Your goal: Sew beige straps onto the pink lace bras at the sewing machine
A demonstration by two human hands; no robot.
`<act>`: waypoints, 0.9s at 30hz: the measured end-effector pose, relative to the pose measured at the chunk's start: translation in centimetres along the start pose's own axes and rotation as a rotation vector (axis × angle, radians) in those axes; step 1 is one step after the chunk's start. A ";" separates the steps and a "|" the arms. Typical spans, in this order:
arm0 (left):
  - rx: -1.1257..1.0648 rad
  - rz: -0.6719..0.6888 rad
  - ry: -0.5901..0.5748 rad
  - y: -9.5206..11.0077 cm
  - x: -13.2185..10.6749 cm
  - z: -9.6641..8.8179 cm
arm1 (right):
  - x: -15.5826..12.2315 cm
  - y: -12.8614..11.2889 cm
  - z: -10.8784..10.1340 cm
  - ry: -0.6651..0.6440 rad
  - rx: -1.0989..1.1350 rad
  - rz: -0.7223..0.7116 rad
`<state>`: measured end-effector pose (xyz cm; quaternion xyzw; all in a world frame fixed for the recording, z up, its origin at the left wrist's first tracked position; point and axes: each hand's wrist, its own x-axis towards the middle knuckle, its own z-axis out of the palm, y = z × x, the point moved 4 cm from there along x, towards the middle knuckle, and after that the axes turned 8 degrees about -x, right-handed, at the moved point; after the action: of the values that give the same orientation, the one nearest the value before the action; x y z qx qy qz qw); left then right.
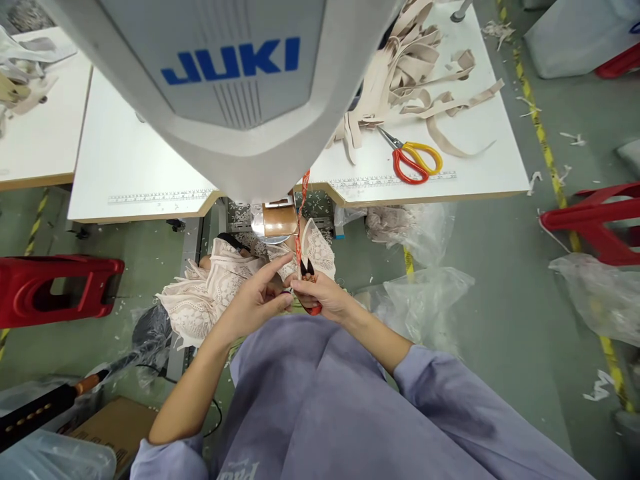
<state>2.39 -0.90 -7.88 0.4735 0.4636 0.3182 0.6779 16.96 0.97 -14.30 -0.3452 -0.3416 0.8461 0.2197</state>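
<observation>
Dark-bladed thread snips (307, 268) with a red handle are in my right hand (323, 293), its fingers wrapped round them and the blades pointing up toward the machine. An orange-red braided cord (299, 233) hangs down to the snips. My left hand (255, 297) is just left of them, index finger and thumb stretched apart, the other fingers partly hidden. Cream lace fabric (320, 245) shows behind the blades. More cream lace bra pieces (200, 300) hang in a bunch left of my left hand.
A white JUKI sewing machine (230, 87) stands over the white table (480, 177). Red-and-yellow scissors (413, 160) and beige fabric strips (400, 83) lie at right. Red stools (55, 290) flank the area. Plastic bags (420, 300) and a cardboard box (117, 427) are below.
</observation>
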 end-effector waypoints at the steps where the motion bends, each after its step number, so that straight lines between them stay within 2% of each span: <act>1: 0.002 0.001 0.001 0.0 0.0 0.0 | 0.0 0.0 0.0 0.006 -0.007 -0.002; 9: 0.091 0.004 0.033 -0.1 0.0 -0.1 | 0.3 0.0 0.1 0.059 -0.088 -0.045; 12: 0.197 0.089 0.170 -0.6 0.1 -0.2 | 0.3 -0.2 0.1 0.151 -0.128 -0.107; 15: 0.267 0.264 0.378 -1.1 0.0 -0.4 | 0.1 -0.5 0.1 0.271 -0.187 -0.193; 18: 0.343 0.391 0.501 -1.3 -0.2 -0.2 | 0.1 -0.6 0.3 0.291 -0.204 -0.240; 21: 0.355 0.422 0.529 -1.2 -0.4 0.0 | 0.1 -0.7 0.3 0.291 -0.208 -0.256; 27: 0.400 0.378 0.520 -1.0 -0.6 0.0 | 0.1 -0.7 0.1 0.314 -0.238 -0.219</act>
<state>2.13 -1.74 -8.66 0.5771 0.5777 0.4505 0.3609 16.93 1.51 -13.81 -0.4569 -0.4361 0.7069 0.3182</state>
